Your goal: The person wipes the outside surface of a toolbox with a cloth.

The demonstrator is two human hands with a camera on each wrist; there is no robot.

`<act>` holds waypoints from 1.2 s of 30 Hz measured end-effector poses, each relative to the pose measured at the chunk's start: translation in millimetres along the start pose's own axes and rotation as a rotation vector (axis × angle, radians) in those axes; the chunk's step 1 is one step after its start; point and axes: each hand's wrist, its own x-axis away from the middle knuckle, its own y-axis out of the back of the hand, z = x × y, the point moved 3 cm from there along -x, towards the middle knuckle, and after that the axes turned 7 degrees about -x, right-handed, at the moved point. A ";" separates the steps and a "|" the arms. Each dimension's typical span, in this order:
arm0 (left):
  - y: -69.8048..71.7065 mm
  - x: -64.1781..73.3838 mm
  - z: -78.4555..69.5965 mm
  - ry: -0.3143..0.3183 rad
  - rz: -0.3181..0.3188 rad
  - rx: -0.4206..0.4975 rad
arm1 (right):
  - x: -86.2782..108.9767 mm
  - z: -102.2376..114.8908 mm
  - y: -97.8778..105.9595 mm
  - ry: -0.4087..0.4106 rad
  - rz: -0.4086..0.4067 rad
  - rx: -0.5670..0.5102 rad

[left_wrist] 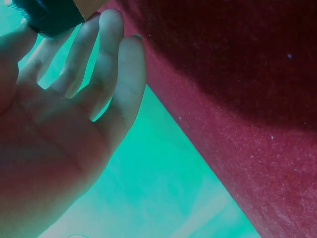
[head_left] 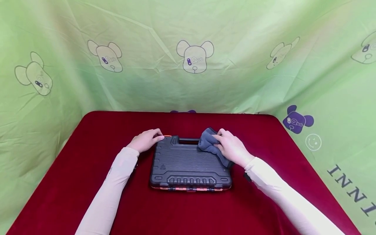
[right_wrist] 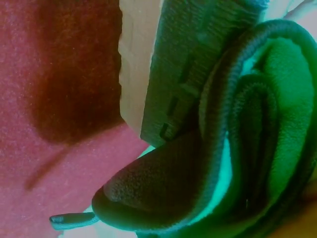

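A black plastic tool case (head_left: 185, 160) with a ribbed near edge and orange trim lies flat, its handle (head_left: 189, 141) on the far side. My left hand (head_left: 147, 140) grips the far left corner, thumb on top; in the left wrist view its fingers (left_wrist: 131, 64) bend toward the case's corner (left_wrist: 52, 20). With my right hand (head_left: 233, 148) I hold a bunched dark grey cloth (head_left: 209, 140) against the far right part of the lid, beside the handle. Folds of the cloth (right_wrist: 158, 183) with a stitched border fill much of the right wrist view and overlap the case (right_wrist: 185, 64).
The case lies on a table under a dark red cloth (head_left: 191, 212). Pale green curtains (head_left: 141, 88) with bear-head prints hang close behind it and along both sides. Light sleeves cover both forearms.
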 end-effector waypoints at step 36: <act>4.6 -2.2 -1.1 -0.002 -0.002 -0.041 | 18.7 7.5 3.7 0.075 0.002 0.008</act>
